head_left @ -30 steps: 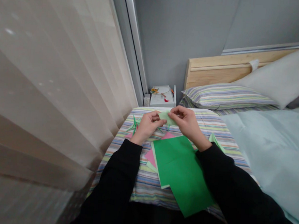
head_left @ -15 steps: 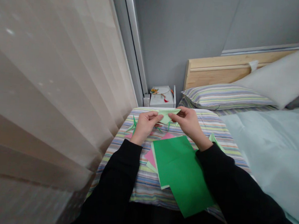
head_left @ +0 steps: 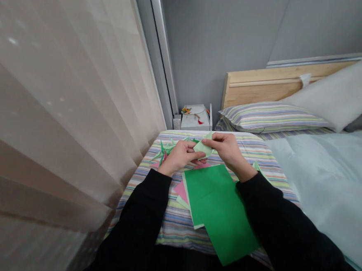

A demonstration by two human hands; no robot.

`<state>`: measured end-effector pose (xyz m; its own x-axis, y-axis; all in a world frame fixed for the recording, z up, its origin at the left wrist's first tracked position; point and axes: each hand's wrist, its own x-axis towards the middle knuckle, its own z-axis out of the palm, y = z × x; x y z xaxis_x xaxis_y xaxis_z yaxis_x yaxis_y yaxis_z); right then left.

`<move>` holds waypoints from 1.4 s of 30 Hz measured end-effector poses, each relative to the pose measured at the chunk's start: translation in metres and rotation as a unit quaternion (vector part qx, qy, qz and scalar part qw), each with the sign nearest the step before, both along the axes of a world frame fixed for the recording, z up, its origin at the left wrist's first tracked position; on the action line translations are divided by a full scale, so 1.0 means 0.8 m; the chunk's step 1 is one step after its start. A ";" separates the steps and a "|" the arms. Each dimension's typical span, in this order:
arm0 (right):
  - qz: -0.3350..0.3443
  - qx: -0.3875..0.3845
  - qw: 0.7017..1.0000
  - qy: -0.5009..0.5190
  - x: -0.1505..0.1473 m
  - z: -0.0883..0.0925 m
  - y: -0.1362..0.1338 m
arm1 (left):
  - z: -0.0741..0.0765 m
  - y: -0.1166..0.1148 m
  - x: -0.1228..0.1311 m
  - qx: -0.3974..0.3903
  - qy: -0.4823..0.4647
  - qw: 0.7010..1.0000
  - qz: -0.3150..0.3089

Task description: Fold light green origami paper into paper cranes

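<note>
A small folded piece of light green paper (head_left: 204,148) is held between both hands above the far part of the striped cloth. My left hand (head_left: 182,155) grips its lower left part, thumb on top and fingers beneath. At its upper right edge, my right hand (head_left: 225,148) pinches it between thumb and fingers. Green folded paper shapes (head_left: 161,151) lie just behind and left of my left hand, partly hidden by it. Nearer to me are large dark green sheets (head_left: 219,208), overlapping pink paper (head_left: 181,190) and pale green paper.
The striped cloth (head_left: 143,190) covers the table. Another light green folded piece (head_left: 257,167) lies by my right sleeve. Beyond stands a white bedside cabinet (head_left: 190,121) with small items. A curtain (head_left: 78,103) hangs left; a bed (head_left: 330,162) is at right.
The light green paper has been turned from lying wide to a steeper tilt and moved slightly nearer. My left hand has shifted right and down, uncovering more green folded shapes behind it.
</note>
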<state>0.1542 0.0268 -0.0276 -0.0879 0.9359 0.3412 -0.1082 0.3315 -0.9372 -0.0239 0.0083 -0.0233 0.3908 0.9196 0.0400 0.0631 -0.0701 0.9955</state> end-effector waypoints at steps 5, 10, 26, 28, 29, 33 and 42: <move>-0.040 -0.020 0.998 0.054 -0.001 -0.003 0.007 | 0.002 -0.001 0.000 -0.021 -0.001 1.000 -0.003; -0.062 -0.050 0.992 0.095 -0.004 -0.005 0.007 | 0.003 -0.001 0.002 -0.016 0.007 1.000 -0.002; -0.004 -0.060 0.995 0.074 -0.008 -0.012 0.008 | -0.012 0.015 -0.001 0.124 -0.047 0.987 0.095; 0.011 -0.053 0.997 0.057 -0.008 -0.013 0.006 | -0.014 0.015 0.000 0.119 -0.033 0.989 0.084; 0.013 -0.049 0.997 0.052 -0.008 -0.013 0.006 | -0.015 0.014 0.000 0.113 -0.026 0.990 0.077; -0.018 -0.028 0.998 0.045 -0.006 -0.017 0.010 | -0.017 0.013 0.000 0.073 -0.001 0.996 0.042; -0.095 0.022 0.995 0.023 -0.007 -0.028 0.022 | -0.021 0.016 0.001 0.050 -0.016 0.997 0.050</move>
<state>0.1487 0.0446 -0.0498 0.1054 0.9181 0.3821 -0.0820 0.3910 -0.9167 -0.0232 0.0208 -0.0397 0.2947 0.9447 0.1441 0.0436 -0.1640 0.9855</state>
